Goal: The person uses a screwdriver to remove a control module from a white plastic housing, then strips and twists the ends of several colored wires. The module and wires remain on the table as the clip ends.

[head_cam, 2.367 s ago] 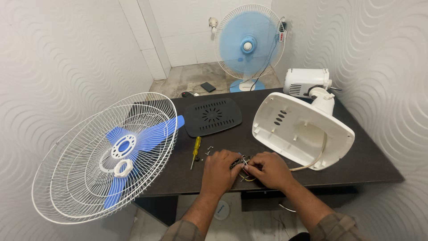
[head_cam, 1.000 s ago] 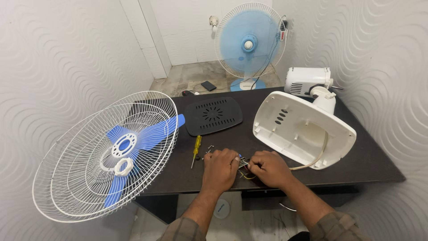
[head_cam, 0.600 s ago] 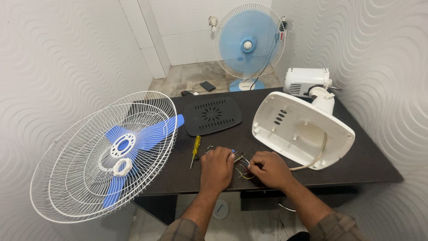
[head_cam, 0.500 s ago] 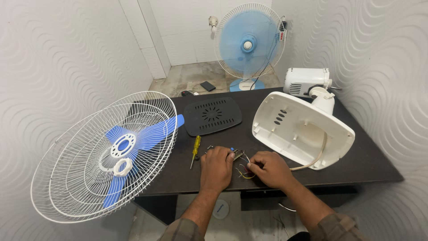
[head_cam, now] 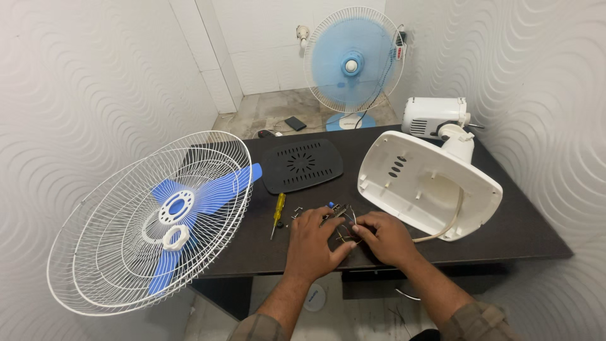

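Both hands stay on wire bundle (head_cam: pixel 344 222) — left hand (head_cam: pixel 314 243) crept forward.

Hands' lane is tight: white fan base (head_cam: pixel 429 186) crowds the right hand (head_cam: pixel 388 239), screwdriver (head_cam: pixel 277 211) and loose screws (head_cam: pixel 295 216) lie just left of the left hand (head_cam: pixel 312 243). Fan grille (head_cam: pixel 151 221) blocks the table's (head_cam: pixel 524 227) left end. Bare tabletop right of the base; black cover (head_cam: pixel 302 165) sits behind.
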